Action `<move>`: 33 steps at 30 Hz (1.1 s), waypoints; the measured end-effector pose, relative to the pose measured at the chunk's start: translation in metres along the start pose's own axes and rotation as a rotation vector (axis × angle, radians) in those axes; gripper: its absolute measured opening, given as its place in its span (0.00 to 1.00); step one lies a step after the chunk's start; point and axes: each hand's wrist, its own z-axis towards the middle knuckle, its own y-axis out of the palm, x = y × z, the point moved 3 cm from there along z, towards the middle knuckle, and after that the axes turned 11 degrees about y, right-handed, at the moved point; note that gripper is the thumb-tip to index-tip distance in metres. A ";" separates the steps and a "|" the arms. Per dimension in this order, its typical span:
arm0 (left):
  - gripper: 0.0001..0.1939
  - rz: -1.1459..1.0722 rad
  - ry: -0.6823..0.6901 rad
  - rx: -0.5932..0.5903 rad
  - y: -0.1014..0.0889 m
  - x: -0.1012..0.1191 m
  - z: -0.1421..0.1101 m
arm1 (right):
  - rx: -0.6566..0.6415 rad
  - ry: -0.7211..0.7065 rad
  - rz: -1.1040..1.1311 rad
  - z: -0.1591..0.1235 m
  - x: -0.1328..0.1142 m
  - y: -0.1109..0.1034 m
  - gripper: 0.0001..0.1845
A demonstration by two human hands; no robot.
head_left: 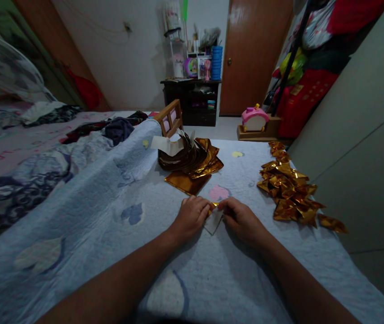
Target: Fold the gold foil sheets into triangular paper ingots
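Observation:
A small sheet of gold foil paper (214,221), pale side up with a strip of gold along its far edge, lies between my hands on the bedspread. My left hand (192,216) is closed at the sheet's left side, fingers pressed on it. On the other side, my right hand (238,217) pinches the far right edge between thumb and fingers. Just beyond my hands sits a fanned stack of gold foil paper (192,157), with one loose gold sheet (188,181) lying flat before it. To the right is a heap of folded gold pieces (288,189).
The blue bedspread (111,265) has heart shapes and a raised ridge on the left. Crumpled bedding (53,166) lies beyond that ridge. A small wooden frame (171,118) stands behind the stack. A pale cabinet (357,148) borders the right side.

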 end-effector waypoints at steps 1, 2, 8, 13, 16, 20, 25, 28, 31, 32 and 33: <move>0.14 0.004 0.012 -0.013 0.000 -0.001 -0.001 | 0.012 -0.005 -0.041 0.000 0.000 0.001 0.16; 0.14 0.008 0.022 -0.020 0.000 -0.002 -0.001 | 0.023 -0.015 -0.081 0.000 0.000 0.001 0.15; 0.11 0.058 0.026 0.015 0.001 -0.008 -0.002 | 0.076 -0.075 -0.231 -0.002 0.001 0.005 0.11; 0.09 0.121 0.053 0.128 -0.001 -0.012 -0.003 | 0.096 -0.090 -0.270 -0.004 0.000 0.007 0.12; 0.09 0.107 0.099 0.101 -0.003 -0.012 -0.003 | 0.111 -0.114 -0.290 -0.004 -0.003 0.007 0.14; 0.09 0.030 0.176 0.036 -0.003 -0.012 -0.001 | 0.115 -0.138 -0.325 -0.006 -0.006 0.007 0.17; 0.11 0.017 0.286 0.021 0.003 -0.016 -0.001 | 0.095 -0.126 -0.390 -0.010 -0.010 0.007 0.21; 0.12 0.016 0.319 0.030 0.006 -0.018 -0.002 | 0.045 -0.099 -0.400 -0.011 -0.015 0.010 0.20; 0.12 0.037 0.326 0.054 0.005 -0.018 -0.002 | 0.053 -0.061 -0.432 -0.010 -0.020 0.013 0.23; 0.12 0.044 0.324 0.061 0.004 -0.018 -0.002 | 0.056 -0.060 -0.444 -0.010 -0.021 0.013 0.22; 0.12 0.047 0.320 0.066 0.003 -0.017 -0.002 | 0.057 -0.067 -0.453 -0.010 -0.023 0.013 0.20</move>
